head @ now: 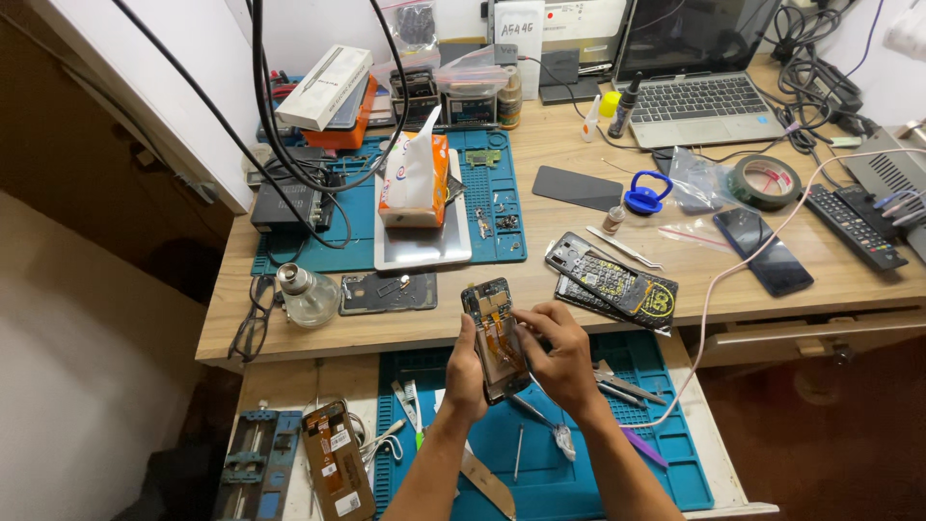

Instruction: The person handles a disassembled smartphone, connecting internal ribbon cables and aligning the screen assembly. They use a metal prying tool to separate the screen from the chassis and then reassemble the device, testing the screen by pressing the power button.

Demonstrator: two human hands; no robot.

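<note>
2 hands [521, 362] on opened phone [494, 340], tweezers [536, 413] below.

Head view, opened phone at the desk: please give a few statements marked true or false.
1. The left hand holds the opened phone by its edge. True.
2. The right hand rests on the laptop. False: its fingers are at the phone's open back.
3. A tissue pack stands on the blue mat. True.
4. The roll of tape lies in the pulled-out drawer. False: it lies on the desk near the laptop.
</note>
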